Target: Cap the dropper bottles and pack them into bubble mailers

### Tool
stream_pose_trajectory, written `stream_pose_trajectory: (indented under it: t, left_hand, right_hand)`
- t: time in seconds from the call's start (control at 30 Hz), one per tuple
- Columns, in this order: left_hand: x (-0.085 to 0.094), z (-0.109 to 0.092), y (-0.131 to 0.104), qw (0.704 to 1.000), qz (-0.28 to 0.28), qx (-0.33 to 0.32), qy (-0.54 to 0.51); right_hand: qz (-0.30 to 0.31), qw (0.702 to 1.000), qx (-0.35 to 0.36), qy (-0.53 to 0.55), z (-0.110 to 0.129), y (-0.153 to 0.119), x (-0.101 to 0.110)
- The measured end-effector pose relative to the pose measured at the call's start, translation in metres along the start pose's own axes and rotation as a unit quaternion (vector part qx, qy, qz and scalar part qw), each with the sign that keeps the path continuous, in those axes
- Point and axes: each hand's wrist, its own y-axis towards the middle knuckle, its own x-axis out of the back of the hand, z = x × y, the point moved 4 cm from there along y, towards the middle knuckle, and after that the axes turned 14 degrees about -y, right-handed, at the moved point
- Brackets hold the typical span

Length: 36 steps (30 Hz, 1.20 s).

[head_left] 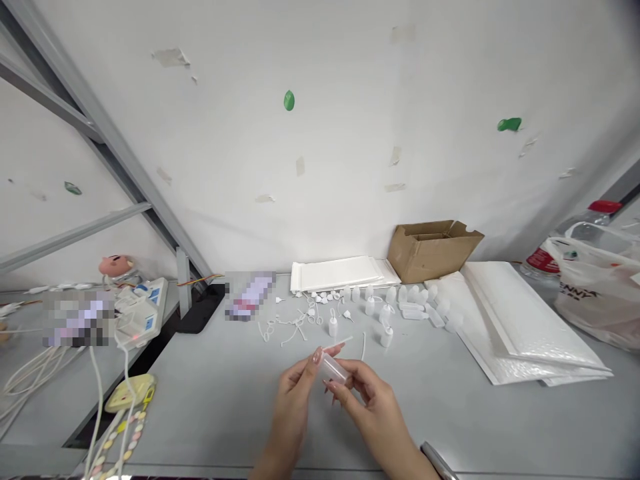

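Note:
Low over the grey table, a small translucent plastic bottle [334, 369] lies tilted between my two hands. My right hand [375, 403] is closed around its lower right end, thumb and fingers on the wall. The thumb and fingers of my left hand [296, 390] pinch its upper left end, along with a thin white strip [340, 343] that sticks out to the right. Beyond my hands stand small capped bottles [387, 336], one of them a bottle with a looped strap [333, 325]. Loose white straps [295, 328] and a curved white strip [363, 347] are scattered nearby.
Behind are several uncapped bottles [403, 293], white caps [323, 297], flat white packs [340, 275] and an open cardboard box [425, 257]. Padded envelopes [530, 313] and a plastic bag [595, 287] occupy the right. Cables [97, 380] and a metal stand [200, 310] are left.

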Motion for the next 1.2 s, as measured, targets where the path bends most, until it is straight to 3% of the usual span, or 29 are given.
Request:
stream_pose_trajectory:
  t: [0.13,0.37,0.57,0.7,0.83,0.93,1.0,1.13,1.2]
  left_hand:
    - [-0.005,0.001,-0.002,0.994,0.039,0.061,-0.080]
    - [0.000,0.018,0.003,0.969,0.021,0.073,-0.233]
    - [0.001,0.020,0.000,0.983,0.031,0.032,-0.178]
    - [0.003,0.015,-0.001,0.990,0.043,0.024,-0.130]
    - [0.004,0.012,0.000,0.988,0.079,0.022,-0.132]
    - [0.004,0.010,0.002,0.982,0.072,0.044,-0.170]
    - [0.005,0.009,0.002,0.981,0.045,0.059,-0.179]
    - [0.009,0.005,0.003,0.989,-0.024,0.042,-0.137]
    - [0.009,0.004,0.002,0.990,-0.035,0.026,-0.135]
  right_hand:
    - [-0.016,0.998,0.031,-0.051,0.002,-0.006,0.002]
    - [0.044,0.994,-0.016,0.094,0.000,-0.005,-0.006]
    - [0.087,0.975,-0.073,0.191,0.003,-0.005,-0.012]
    - [0.144,0.934,-0.125,0.301,0.005,-0.005,-0.015]
    - [0.239,0.860,-0.166,0.419,0.001,-0.006,-0.022]
    - [0.279,0.815,-0.206,0.464,-0.003,-0.008,-0.027]
    - [0.275,0.827,-0.206,0.445,-0.004,-0.008,-0.028]
    - [0.163,0.928,-0.141,0.306,-0.002,-0.002,-0.020]
    - [0.115,0.959,-0.109,0.236,0.000,0.000,-0.014]
